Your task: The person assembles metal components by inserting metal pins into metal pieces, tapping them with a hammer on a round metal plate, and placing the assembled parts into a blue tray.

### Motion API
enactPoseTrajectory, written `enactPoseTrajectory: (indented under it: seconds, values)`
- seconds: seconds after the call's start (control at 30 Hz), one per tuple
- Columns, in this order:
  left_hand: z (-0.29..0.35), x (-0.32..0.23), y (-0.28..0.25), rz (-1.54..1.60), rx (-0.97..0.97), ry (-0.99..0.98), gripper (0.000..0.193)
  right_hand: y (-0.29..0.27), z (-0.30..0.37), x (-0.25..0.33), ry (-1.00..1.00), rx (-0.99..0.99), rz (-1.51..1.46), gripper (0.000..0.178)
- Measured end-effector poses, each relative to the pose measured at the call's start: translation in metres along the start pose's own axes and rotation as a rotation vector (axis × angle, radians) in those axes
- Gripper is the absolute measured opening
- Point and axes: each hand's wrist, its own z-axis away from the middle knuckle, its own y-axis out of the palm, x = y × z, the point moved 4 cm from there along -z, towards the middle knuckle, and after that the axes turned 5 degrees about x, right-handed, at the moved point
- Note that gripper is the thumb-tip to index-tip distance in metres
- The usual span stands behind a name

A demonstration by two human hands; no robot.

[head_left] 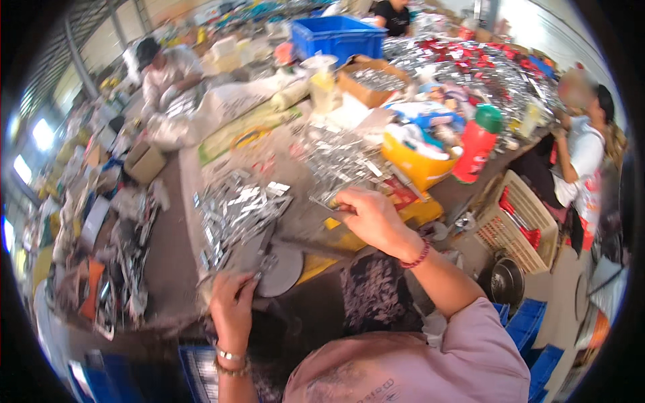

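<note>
The right hand (373, 218) pinches a thin strip (318, 201), silver pile (344, 160) just beyond — presumably for easy reach; left hand (233, 299) curls beside the grey disc (283, 274) — cannot tell its grip.

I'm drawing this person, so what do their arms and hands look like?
The right hand has a dark red wrist bracelet; the left hand has a silvery bangle and a brownish beaded bracelet. Neither wears a glove. The short right sleeve is pale pink.

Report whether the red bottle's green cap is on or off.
On: the green cap sits atop the red bottle, covering its top. Whether it is screwed tight, I cannot tell.
</note>
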Motion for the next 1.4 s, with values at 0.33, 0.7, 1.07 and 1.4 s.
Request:
enactPoseTrajectory:
  seconds: [0.33, 0.7, 1.07, 1.4]
  values:
    - [0.002, -0.003, 0.0, -0.025, 0.029, -0.072, 0.014, 0.065, 0.024, 0.072, -0.359, 0.278, -0.015, 0.009]
    - [0.002, 0.001, -0.002, 0.044, 0.079, -0.08, 0.016, 0.067, 0.023, 0.079, -0.447, 0.301, 0.089, 0.023]
    - [0.002, 0.002, 0.0, 0.049, 0.061, -0.061, 0.017, 0.069, 0.02, 0.079, -0.504, 0.277, 0.061, 0.017]
    - [0.005, 0.003, 0.003, 0.057, 0.056, -0.06, 0.018, 0.083, 0.014, 0.075, -0.515, 0.27, -0.004, 0.012]
